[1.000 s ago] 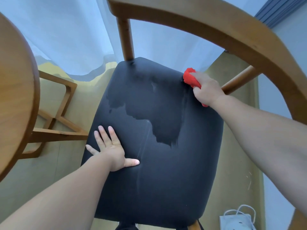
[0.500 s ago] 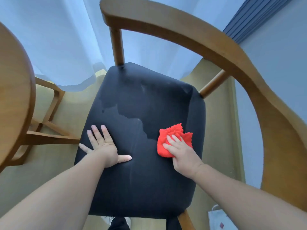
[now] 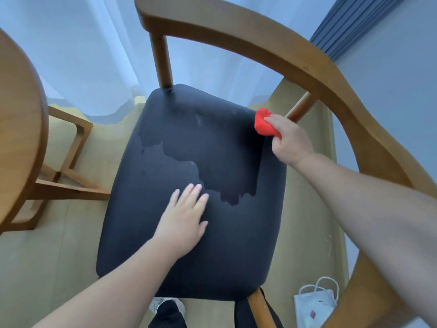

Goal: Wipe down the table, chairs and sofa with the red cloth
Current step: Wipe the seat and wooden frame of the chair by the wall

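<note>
I look down from the head camera at a chair with a dark padded seat [image 3: 189, 261] and a curved wooden back rail [image 3: 260, 36]. My right hand [image 3: 292, 142] grips the red cloth [image 3: 264, 125], fingers curled round the bunched fabric, pressing it against the seat's far right corner, just beside a wooden spindle [image 3: 301, 108]. My left hand [image 3: 184, 216] lies flat near the middle of the seat, fingers straight and holding nothing. A darker patch [image 3: 224, 157] covers much of the seat's far half. A round wooden table [image 3: 21, 129] edges in at left, a white curtain [image 3: 82, 55] hangs behind, and a white paper bag [image 3: 314, 306] sits on the floor at lower right.
</note>
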`<state>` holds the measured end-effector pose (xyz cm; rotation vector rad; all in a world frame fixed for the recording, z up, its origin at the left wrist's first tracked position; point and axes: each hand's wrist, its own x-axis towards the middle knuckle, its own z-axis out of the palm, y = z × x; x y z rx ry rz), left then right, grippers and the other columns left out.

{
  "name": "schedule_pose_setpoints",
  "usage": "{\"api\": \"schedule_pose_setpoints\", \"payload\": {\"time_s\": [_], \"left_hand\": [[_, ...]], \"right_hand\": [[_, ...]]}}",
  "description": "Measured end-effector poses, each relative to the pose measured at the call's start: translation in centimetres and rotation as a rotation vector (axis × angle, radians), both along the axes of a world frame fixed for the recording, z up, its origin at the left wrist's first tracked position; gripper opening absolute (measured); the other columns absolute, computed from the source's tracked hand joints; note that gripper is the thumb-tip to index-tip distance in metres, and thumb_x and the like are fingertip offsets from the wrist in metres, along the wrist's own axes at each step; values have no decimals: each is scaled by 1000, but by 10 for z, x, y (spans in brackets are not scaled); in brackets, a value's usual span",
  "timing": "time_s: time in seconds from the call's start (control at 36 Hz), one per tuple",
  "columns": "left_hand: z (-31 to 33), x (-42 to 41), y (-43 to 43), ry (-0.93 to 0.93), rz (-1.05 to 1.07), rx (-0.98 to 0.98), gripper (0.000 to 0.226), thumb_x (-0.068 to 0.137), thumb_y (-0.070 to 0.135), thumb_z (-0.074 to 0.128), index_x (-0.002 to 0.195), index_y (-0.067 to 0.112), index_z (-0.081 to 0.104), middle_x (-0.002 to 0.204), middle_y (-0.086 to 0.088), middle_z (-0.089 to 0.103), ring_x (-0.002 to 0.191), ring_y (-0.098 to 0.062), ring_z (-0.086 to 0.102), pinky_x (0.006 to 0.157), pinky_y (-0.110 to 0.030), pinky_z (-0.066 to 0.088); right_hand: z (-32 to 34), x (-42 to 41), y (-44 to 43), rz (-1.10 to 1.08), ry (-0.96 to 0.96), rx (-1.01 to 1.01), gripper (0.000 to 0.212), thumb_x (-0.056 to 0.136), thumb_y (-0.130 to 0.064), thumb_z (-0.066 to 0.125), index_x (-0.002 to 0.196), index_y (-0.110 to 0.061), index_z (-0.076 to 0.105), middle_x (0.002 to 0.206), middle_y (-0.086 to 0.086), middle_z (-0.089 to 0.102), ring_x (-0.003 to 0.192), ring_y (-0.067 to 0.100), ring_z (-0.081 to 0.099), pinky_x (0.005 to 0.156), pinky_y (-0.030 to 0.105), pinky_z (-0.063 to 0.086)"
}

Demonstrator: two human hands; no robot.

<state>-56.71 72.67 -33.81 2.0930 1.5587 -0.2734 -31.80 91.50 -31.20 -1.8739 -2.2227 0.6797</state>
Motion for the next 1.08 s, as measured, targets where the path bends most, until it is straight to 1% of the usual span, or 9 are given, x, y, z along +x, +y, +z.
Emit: {"api": "schedule_pose_setpoints", "payload": {"time_s": [0.17,0.28,0.31,0.47,0.64,0.78,0.89,0.97,1.08], "left_hand": [[-9,31,-8,-118,-176,-12,56,99,32,33,150,16,17,159,-2,4,146,-18,-3,114,-30,-10],[-18,38,-22,-88,-239,-84,59,99,30,30,151,16,6,159,0,-7,145,-16,-9,113,-30,-13],[-20,38,-23,-71,-246,-106,61,99,30,30,151,16,3,159,1,-11,145,-15,-12,112,-30,-14],[-23,40,-25,-39,-254,-167,65,98,26,29,150,15,-9,148,5,-29,143,-16,-20,109,-31,-20],[-24,42,-22,-46,-225,-205,64,97,22,29,151,16,-6,156,3,-20,144,-15,-18,111,-31,-16],[-27,38,-20,-58,-238,-221,65,95,17,28,151,17,-6,156,3,-20,143,-14,-18,112,-31,-14],[-22,37,-15,-58,-253,-261,66,93,13,29,151,17,-4,157,3,-19,144,-13,-16,116,-31,-10],[-20,40,-11,-30,-265,-290,70,90,11,30,151,16,-5,157,2,-20,144,-13,-17,116,-32,-8],[-14,43,-13,18,-296,-282,74,88,11,33,150,13,-8,156,-1,-21,144,-16,-18,116,-34,-7]], "right_hand": [[-27,4,23,14,-79,-21,58,84,4,41,138,-17,50,150,4,39,139,20,33,115,26,23],[-48,8,17,90,-226,-192,77,83,6,35,152,-26,21,160,-4,9,147,17,7,118,32,13],[-52,9,15,77,-230,-212,80,82,7,35,152,-27,18,161,-5,5,147,16,3,119,32,12],[-57,7,8,6,-185,-201,81,80,8,36,151,-29,23,161,-4,8,147,16,4,118,32,10],[-54,11,-12,43,-201,-223,77,81,5,38,151,-27,25,160,-1,11,147,18,8,117,31,10],[-56,6,-67,9,-206,-228,76,80,7,40,150,-20,27,160,5,12,147,27,10,117,34,12],[-50,-4,-131,11,-276,-344,79,80,8,40,151,-20,20,161,5,6,147,27,5,118,37,13],[-42,-7,-172,49,-305,-477,81,80,8,38,152,-25,17,161,0,1,147,23,1,117,34,15],[-21,-4,-173,77,-287,-636,80,81,6,35,150,-32,23,161,-7,2,147,16,3,115,30,21]]}}
